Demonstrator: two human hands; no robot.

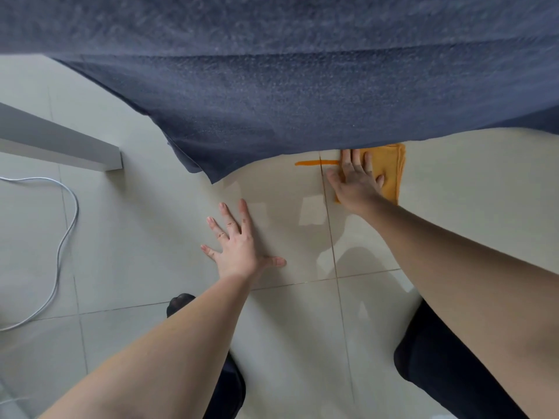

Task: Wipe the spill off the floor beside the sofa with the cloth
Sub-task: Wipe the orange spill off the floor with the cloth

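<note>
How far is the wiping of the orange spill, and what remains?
Done: the folded orange cloth already lies on the pale tiled floor by the dark blue fabric sofa. In hand: the right hand presses flat on it; the left hand braces on the tiles. Left: a thin orange streak of spill beside the cloth.

Cloth (390,170) beside sofa (272,101), spill (314,163) just left, cable (65,237) far left.

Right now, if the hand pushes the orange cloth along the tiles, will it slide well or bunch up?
The cloth looks folded in soft layers, so it is probably floppy and could bunch at its edges. The right hand lies flat on it, which should keep it spread. The floor is glossy tile, so it will likely slide easily toward the orange spill.
</note>
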